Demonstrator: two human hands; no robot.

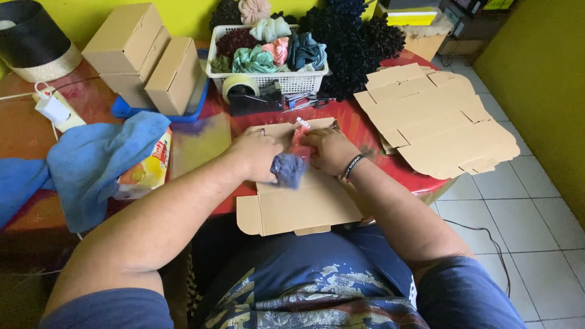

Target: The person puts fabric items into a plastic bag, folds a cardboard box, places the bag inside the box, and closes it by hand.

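Hands: left hand [259, 153] grips a grey-blue fabric scrunchie [287, 169]; right hand [329, 150] pinches a pink fabric scrunchie [300, 141], fingers closed on both.
Place: over the flat brown cardboard box blank [304, 204] at the tabletop's [359, 125] near edge.
Care: hold both bundled snugly, centred above the panel.

Head view, looking down (close), tabletop

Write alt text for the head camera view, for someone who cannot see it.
Seen from above, a person's left hand and right hand hold small fabric scrunchies over an open flat cardboard box on a red table. Behind stand a white basket of scrunchies, a tape roll, folded boxes and flat cardboard sheets.
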